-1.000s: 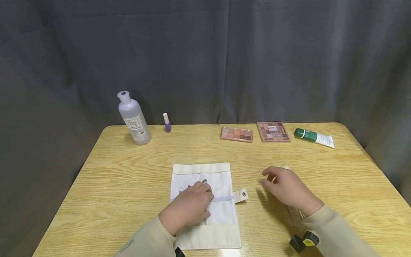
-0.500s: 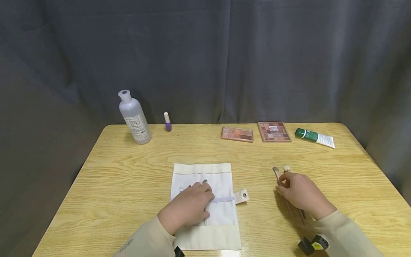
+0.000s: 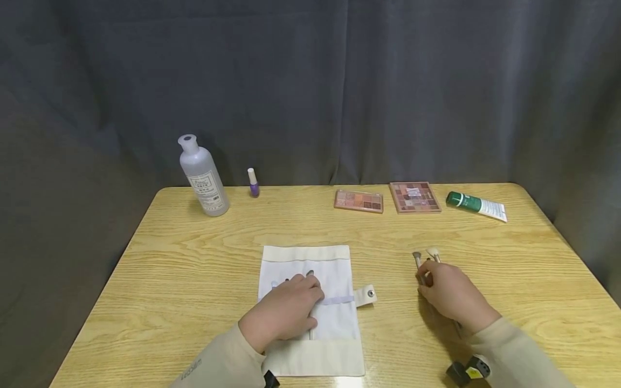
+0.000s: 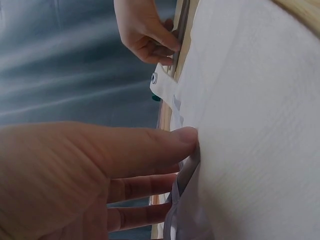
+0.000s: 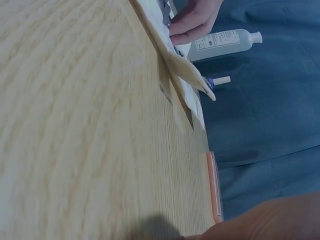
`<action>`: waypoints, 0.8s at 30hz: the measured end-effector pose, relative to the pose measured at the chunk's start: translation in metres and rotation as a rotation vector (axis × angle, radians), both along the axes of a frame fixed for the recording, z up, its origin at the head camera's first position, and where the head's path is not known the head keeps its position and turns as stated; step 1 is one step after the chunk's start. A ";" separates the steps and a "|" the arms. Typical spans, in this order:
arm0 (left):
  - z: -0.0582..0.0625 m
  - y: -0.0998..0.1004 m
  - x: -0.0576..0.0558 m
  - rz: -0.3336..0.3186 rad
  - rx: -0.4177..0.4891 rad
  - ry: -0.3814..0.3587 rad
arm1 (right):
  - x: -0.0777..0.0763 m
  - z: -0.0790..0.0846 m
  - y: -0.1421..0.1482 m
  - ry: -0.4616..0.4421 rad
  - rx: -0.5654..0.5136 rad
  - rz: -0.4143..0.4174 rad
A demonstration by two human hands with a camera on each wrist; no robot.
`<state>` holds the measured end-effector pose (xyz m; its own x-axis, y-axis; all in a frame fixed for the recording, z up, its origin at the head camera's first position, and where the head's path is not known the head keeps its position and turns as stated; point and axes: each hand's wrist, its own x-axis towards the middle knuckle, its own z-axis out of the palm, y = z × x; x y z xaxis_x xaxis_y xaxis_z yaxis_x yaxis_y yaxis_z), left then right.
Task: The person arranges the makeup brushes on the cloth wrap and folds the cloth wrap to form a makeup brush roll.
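An unfolded white fabric brush roll (image 3: pixel 335 357) lies on the table, with a makeup brush (image 3: pixel 311 333) under its lilac elastic band (image 3: pixel 338 300). My left hand (image 3: pixel 289 307) rests on the roll over that brush; in the left wrist view its thumb (image 4: pixel 165 145) is straight, with the tip at the pocket edge. To the right, my right hand (image 3: pixel 451 293) pinches a dark-bristled makeup brush (image 3: pixel 417 255) between thumb and forefinger. Beside it a white-bristled makeup brush (image 3: pixel 433 252) lies partly hidden under that hand.
Along the back stand a clear bottle (image 3: pixel 204 180) and a purple nail polish bottle (image 3: pixel 254 184). Two eyeshadow palettes (image 3: pixel 358 201) and a green-and-white tube (image 3: pixel 475 206) lie further right. The roll's snap tab (image 3: pixel 366 296) sticks out toward my right hand.
My right hand has moved rightward to the brushes, and its thumb and forefinger have closed on the dark-bristled makeup brush. My left hand has stayed on the roll.
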<state>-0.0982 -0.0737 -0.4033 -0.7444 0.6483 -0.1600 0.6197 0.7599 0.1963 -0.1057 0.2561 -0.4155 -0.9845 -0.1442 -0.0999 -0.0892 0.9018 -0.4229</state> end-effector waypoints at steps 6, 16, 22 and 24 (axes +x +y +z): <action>0.000 -0.001 0.000 -0.005 -0.001 -0.020 | -0.001 0.002 -0.002 -0.023 -0.045 0.015; 0.001 -0.001 -0.001 -0.007 0.010 -0.033 | -0.014 0.030 -0.019 -0.011 -0.318 0.016; 0.000 -0.001 -0.001 0.002 0.002 -0.035 | -0.024 0.044 -0.040 0.021 -0.522 0.015; 0.000 -0.001 -0.001 0.005 0.007 -0.042 | -0.028 0.047 -0.050 0.030 -0.564 0.024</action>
